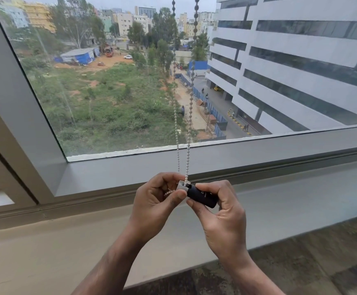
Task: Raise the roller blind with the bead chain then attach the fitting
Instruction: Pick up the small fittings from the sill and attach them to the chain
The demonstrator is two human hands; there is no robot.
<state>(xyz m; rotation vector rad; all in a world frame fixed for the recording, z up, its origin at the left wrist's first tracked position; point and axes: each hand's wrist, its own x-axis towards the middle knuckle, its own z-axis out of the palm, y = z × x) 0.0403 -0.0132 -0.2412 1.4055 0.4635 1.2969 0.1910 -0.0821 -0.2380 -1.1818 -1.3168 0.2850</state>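
We are pinching things with both hands in the lower middle of the frame. Our left hand (156, 196) is closing on the grey end piece and some loose beads. Our right hand (220, 211) is gripping the black fitting (202, 195) by its sides. The bead chain (189, 116) is hanging down the middle of the window (109, 92) in two strands and going into the fitting. We think the chain is light, floppy and slippery, so we are holding it close to the fitting. The fitting looks small, hard and light. The blind is not showing, so it seems to be up.
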